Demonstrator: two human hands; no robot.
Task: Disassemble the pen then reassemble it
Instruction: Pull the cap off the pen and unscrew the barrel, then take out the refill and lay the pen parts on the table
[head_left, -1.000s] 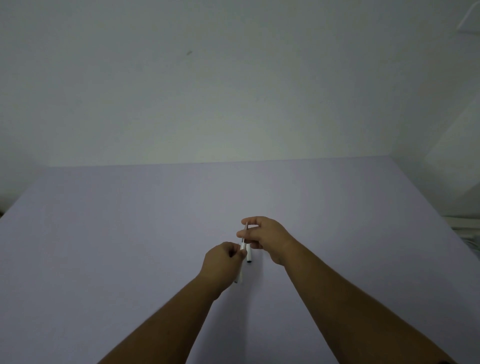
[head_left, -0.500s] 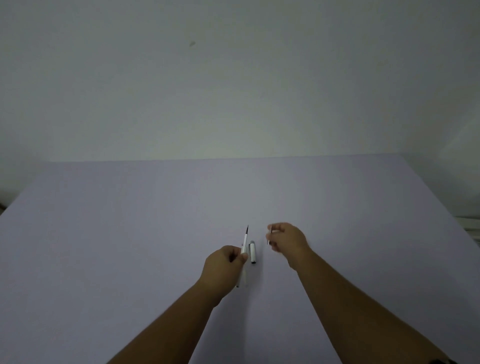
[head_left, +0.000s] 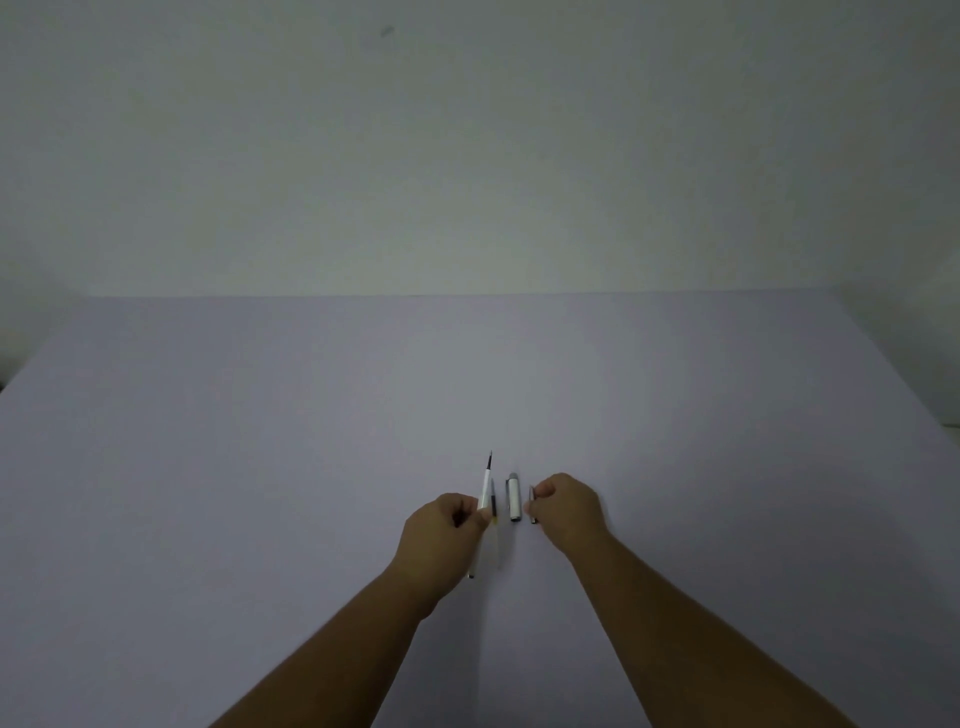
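My left hand (head_left: 444, 527) is closed around the white pen barrel (head_left: 486, 488), which points away from me with its thin dark refill tip sticking out at the top. The white pen cap (head_left: 514, 498) lies flat on the table just right of the barrel, touched by neither hand. My right hand (head_left: 569, 506) pinches a small dark pen piece (head_left: 532, 506) low over the table, right of the cap. The barrel's rear end pokes out below my left hand.
A pale lilac table (head_left: 260, 467) spreads out all around the hands. A plain light wall (head_left: 467, 156) stands behind its far edge. Both forearms reach in from the bottom of the view.
My hands have drawn apart. The right hand pulled a small piece off the pen's front and carried it right and down toward the table; the refill tip now shows. The cap stayed put.
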